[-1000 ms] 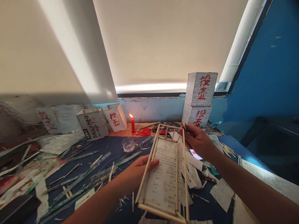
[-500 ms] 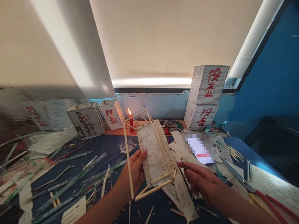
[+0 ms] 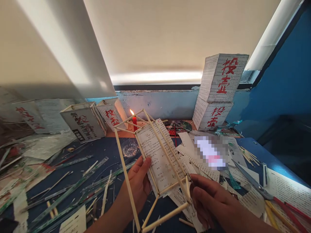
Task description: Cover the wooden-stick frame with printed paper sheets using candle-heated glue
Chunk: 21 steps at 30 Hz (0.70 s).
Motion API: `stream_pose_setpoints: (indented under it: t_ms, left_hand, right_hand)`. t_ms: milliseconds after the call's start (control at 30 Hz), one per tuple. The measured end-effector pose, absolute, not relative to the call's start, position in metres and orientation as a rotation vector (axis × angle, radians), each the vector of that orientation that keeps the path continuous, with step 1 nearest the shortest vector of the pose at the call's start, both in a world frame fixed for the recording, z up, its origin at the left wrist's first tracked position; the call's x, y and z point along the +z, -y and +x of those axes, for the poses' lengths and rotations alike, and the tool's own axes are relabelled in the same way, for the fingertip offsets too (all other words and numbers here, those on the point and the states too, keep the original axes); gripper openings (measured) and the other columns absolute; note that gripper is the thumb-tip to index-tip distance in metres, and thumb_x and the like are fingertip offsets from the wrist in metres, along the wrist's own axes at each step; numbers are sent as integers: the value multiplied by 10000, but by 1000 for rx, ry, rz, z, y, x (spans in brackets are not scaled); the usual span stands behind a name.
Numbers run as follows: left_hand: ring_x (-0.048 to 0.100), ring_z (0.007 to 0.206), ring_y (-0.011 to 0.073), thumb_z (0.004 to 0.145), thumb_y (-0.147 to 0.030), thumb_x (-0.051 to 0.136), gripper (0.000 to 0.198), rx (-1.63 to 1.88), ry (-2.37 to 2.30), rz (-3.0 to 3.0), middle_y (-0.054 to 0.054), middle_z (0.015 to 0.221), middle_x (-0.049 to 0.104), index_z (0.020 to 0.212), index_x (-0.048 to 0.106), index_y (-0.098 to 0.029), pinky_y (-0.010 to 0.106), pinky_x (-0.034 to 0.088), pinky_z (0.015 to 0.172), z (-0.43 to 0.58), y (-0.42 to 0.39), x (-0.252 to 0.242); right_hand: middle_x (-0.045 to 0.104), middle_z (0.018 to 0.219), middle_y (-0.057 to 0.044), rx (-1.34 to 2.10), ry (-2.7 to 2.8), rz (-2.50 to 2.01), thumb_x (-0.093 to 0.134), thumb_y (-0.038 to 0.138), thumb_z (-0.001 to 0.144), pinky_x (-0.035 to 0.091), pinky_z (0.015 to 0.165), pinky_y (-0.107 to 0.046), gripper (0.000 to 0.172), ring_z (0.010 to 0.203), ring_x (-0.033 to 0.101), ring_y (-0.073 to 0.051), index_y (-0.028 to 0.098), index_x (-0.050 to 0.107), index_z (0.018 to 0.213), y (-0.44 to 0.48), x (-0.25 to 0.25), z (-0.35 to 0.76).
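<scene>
My left hand grips a box-shaped frame of thin wooden sticks from underneath, fingers wrapped round one long side. One face of the frame is covered with printed paper. My right hand is at the frame's near right corner, fingers pinched on a short corner stick there. The frame is tilted, its far end pointing toward a lit red candle at the back of the table.
Paper-covered boxes with red characters: two stacked at the back right, several at the back left. A small glass dish lies before the candle. Loose sticks, paper strips and scissors litter the dark blue table.
The frame turned from lying flat in both hands to tilted on its side. My right hand left its far end, dropped down and now pinches its near right corner.
</scene>
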<state>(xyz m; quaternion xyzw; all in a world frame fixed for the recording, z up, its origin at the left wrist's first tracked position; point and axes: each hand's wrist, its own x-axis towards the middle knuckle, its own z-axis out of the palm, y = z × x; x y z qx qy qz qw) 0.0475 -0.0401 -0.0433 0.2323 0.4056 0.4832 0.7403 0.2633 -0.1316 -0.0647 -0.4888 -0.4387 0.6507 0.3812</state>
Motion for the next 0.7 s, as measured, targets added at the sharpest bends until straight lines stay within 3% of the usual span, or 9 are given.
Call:
stream_pose_setpoints:
  t_ms: [100, 267, 433, 700]
  left_hand:
    - [764, 939, 239, 889, -157, 690, 373, 1063, -906, 532, 104, 1114, 773, 1254, 621, -189, 273, 654, 774, 48, 44, -40]
    - [774, 805, 172, 930, -127, 641, 228, 1097, -862, 506, 66, 1003, 797, 1148, 658, -193, 227, 649, 720, 49, 47, -40]
    - [771, 865, 190, 933, -135, 645, 227, 1088, -814, 523, 82, 1048, 790, 1155, 653, -175, 239, 644, 756, 48, 49, -44]
    - [770, 903, 228, 889, -155, 712, 254, 1087, -810, 513, 80, 1009, 796, 1135, 656, -178, 265, 649, 759, 49, 51, -45]
  right_hand:
    - [492, 661, 59, 1715, 1064, -1144, 614, 546, 934, 358, 504, -176, 481, 527, 418, -63, 215, 594, 1282, 132, -62, 262]
    - [478, 608, 66, 1748, 1071, -1070, 612, 498, 954, 337, 472, -144, 336, 498, 402, -39, 163, 636, 962, 132, -64, 260]
    - [465, 604, 68, 1779, 1008, -1004, 630, 469, 952, 316, 463, -137, 332, 492, 360, -38, 171, 667, 1094, 132, -74, 263]
    - [476, 596, 60, 1745, 997, -1040, 670, 515, 907, 307, 426, -131, 381, 472, 367, -37, 176, 708, 1075, 131, -70, 260]
